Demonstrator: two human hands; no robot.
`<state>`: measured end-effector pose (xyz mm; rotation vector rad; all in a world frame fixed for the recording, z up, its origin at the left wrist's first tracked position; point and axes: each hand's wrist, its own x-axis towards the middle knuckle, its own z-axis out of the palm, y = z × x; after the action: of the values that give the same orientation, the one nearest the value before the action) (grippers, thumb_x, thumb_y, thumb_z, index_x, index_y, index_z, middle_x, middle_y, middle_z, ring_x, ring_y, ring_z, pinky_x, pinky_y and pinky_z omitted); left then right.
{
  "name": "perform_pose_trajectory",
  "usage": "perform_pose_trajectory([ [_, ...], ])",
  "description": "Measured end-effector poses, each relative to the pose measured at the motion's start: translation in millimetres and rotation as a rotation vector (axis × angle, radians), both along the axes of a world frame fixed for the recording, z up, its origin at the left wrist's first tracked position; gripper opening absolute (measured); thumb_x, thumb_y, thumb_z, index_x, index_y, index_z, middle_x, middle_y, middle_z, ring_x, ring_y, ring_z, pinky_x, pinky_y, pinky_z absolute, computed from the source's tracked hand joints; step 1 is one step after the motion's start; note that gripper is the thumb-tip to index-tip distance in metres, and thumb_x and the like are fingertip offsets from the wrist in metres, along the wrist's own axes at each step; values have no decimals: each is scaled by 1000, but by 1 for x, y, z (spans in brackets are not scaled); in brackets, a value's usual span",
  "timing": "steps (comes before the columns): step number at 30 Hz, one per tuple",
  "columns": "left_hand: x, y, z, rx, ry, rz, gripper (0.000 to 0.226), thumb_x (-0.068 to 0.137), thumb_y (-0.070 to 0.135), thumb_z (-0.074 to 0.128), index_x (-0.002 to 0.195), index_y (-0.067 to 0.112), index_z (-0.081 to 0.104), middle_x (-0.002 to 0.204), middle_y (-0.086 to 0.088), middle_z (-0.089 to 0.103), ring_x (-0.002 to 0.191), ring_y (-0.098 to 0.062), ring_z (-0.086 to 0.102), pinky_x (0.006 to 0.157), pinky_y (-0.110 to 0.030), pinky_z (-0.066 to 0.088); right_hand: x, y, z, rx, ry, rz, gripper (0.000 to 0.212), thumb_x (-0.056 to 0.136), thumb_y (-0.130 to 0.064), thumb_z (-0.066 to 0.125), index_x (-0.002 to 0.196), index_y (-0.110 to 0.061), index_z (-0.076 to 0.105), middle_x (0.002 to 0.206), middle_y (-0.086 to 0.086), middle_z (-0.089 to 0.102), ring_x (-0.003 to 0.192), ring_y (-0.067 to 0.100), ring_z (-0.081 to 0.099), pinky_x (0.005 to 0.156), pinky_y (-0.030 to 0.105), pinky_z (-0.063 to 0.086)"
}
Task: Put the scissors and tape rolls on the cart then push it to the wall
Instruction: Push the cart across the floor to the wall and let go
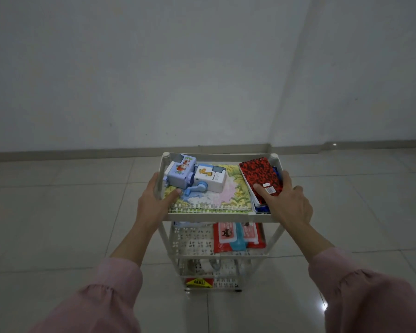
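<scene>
A white tiered cart (216,216) stands on the tile floor a short way from the wall (154,80). My left hand (155,200) grips the left rim of its top tray, thumb inside. My right hand (289,200) grips the right rim, thumb resting on a red spiral notepad (259,177). Through the perforated shelves I see whitish roll-like things (211,264) on a lower tier, dim and partly hidden. I cannot make out any scissors.
The top tray holds two pencil sharpeners (197,179) on a picture spiral book (226,195). Red and blue packets (238,237) lie on the second tier, a yellow-red pack (199,282) at the bottom. A baseboard (82,153) runs along the wall; a corner lies ahead right.
</scene>
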<state>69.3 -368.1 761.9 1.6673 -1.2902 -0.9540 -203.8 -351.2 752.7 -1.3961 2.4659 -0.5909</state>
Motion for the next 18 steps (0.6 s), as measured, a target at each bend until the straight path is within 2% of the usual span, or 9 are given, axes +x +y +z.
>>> perform_pose_trajectory([
  [3,-10,-40,1,2,-7,8,72,78,28,71,140,20,35,146,-4,42,128,-22,43,91,-28,35,-12,-41,3,-6,-26,4,86,71,-75,49,140,-30,26,111,20,55,99,39,58,81,40,47],
  [8,-26,-102,6,-9,15,-8,63,79,20,70,136,17,42,141,-7,47,107,-10,41,90,-28,36,-30,-111,4,32,-54,-13,89,66,-78,52,133,-23,35,112,18,59,104,35,57,83,40,47],
  [11,-33,-124,10,6,13,-4,63,79,19,70,135,18,42,140,-8,47,105,-9,40,87,-27,35,-34,-130,2,57,-81,-30,90,64,-78,53,127,-17,41,113,18,58,105,36,58,85,43,48],
  [18,-67,-185,7,1,29,13,66,78,21,72,136,21,42,135,-4,49,107,-13,44,90,-30,38,-67,-187,4,5,-135,-47,87,64,-76,57,128,-19,40,111,17,57,104,35,58,85,43,48],
])
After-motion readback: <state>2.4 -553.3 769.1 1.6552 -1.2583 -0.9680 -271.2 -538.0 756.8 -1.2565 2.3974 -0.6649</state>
